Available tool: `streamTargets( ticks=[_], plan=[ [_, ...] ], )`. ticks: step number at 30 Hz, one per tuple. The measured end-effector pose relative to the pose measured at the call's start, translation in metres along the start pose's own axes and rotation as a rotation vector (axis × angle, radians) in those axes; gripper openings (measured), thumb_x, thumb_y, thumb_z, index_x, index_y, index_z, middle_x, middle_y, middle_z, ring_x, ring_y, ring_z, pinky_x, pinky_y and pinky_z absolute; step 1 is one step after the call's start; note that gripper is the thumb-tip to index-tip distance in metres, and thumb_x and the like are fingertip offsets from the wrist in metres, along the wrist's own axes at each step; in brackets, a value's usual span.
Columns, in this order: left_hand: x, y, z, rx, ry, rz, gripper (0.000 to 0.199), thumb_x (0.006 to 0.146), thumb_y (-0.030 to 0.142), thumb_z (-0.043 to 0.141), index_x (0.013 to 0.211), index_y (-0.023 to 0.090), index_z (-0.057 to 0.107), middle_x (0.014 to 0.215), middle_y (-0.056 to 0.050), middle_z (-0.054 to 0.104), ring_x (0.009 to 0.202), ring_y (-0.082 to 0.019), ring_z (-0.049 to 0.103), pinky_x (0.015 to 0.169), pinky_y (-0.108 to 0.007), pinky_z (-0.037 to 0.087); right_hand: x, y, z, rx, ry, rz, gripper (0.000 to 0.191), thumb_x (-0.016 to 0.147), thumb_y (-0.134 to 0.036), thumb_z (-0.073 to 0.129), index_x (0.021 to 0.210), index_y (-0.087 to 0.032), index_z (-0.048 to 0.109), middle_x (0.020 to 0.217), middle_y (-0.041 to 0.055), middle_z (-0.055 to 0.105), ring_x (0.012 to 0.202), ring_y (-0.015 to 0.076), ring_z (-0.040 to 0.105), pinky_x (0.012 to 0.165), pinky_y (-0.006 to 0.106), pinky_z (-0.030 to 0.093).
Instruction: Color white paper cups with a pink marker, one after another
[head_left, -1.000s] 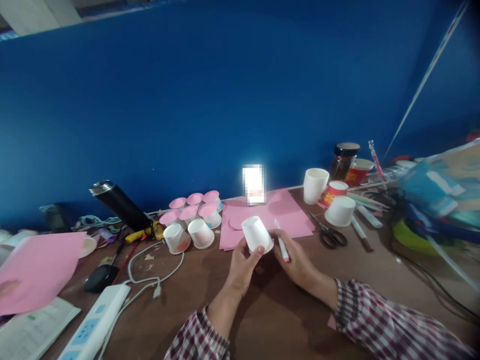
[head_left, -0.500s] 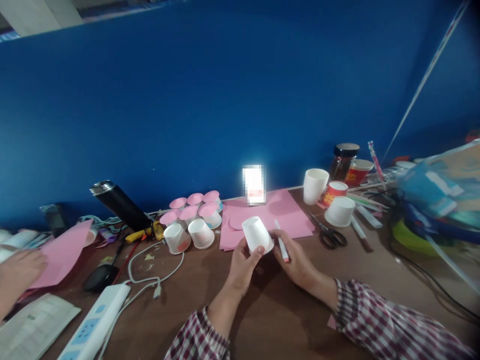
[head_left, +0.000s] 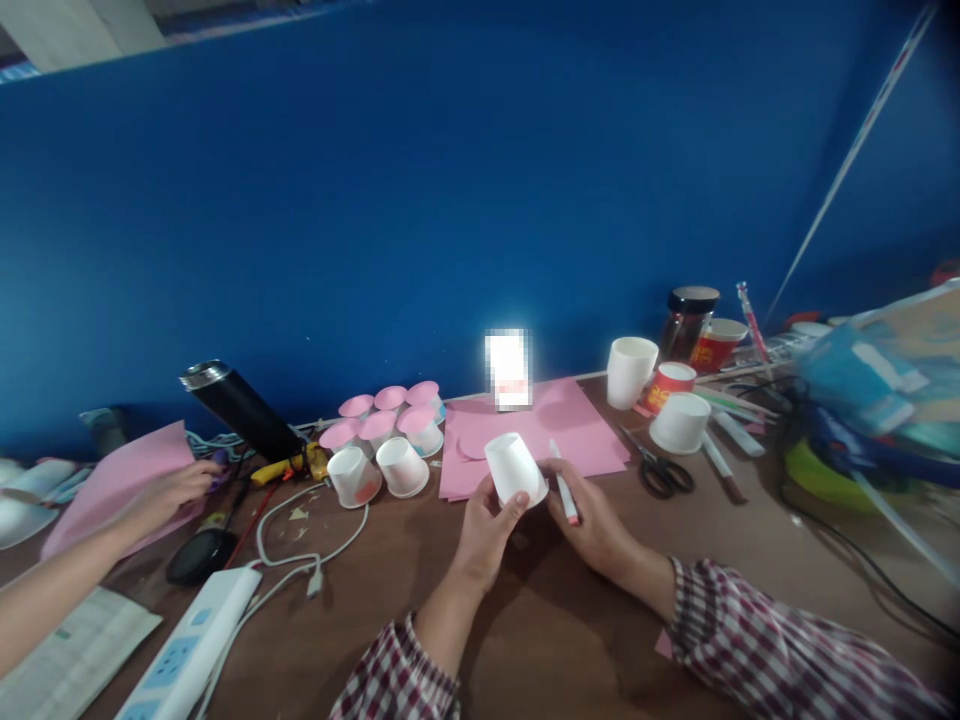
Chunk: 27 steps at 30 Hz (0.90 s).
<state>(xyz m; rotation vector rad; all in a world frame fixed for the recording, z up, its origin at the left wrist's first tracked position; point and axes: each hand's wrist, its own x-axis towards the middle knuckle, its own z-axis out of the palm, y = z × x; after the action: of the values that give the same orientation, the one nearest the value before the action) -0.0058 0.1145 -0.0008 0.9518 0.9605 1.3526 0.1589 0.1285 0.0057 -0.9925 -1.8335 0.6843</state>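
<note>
My left hand is closed around the lower right part of a white paper cup, which is tilted with its closed base up. My right hand holds a white marker with a red end and is beside the cup's rim. Behind them lie sheets of pink paper. To the left, two white cups stand upside down in front of several cups topped with pink discs. Black-handled scissors lie right of my hands.
Another person's hand reaches in at the left over pink paper. A black flask, a power strip and a white cable lie left. Cups, a jar and a blue bag are right.
The other person's hand has moved right, reaching a purple item near the flask, and the pink paper there has shifted. My hands, the cup and the marker are nearly still.
</note>
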Motion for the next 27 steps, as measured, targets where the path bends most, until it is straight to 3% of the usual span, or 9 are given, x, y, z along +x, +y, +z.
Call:
streamTargets(
  ticks=[16,24,27],
  plan=[
    [-0.0026,0.0049,0.0019,0.083,-0.014,0.04,0.051,0.072,0.05,0.081,0.107,0.014,0.069,0.103,-0.011,0.074,0.098,-0.027,0.067,0.091,-0.038,0.052,0.0004,-0.0018,-0.0006,0.002,-0.01,0.032,0.026,0.092,-0.018,0.049,0.117,-0.02,0.055,0.099,0.0073,0.072,0.084,0.0211,0.07,0.075,0.031,0.055],
    [-0.004,-0.0017,-0.0003,-0.031,-0.062,0.011,0.047,0.085,0.051,0.069,0.115,0.015,0.067,0.111,-0.012,0.073,0.102,-0.026,0.068,0.093,-0.04,0.053,0.0012,-0.0039,0.0011,0.021,0.008,0.031,0.023,0.094,-0.02,0.047,0.114,-0.019,0.057,0.102,0.0091,0.074,0.085,0.0211,0.071,0.075,0.032,0.056],
    [-0.0061,0.0,0.0022,-0.081,-0.045,-0.004,0.048,0.083,0.05,0.071,0.115,0.015,0.067,0.113,-0.013,0.073,0.105,-0.027,0.067,0.091,-0.039,0.054,0.0013,-0.0033,0.0022,0.037,0.021,0.041,0.022,0.095,-0.021,0.047,0.114,-0.02,0.058,0.102,0.0092,0.074,0.088,0.0212,0.072,0.077,0.032,0.057]
  ],
)
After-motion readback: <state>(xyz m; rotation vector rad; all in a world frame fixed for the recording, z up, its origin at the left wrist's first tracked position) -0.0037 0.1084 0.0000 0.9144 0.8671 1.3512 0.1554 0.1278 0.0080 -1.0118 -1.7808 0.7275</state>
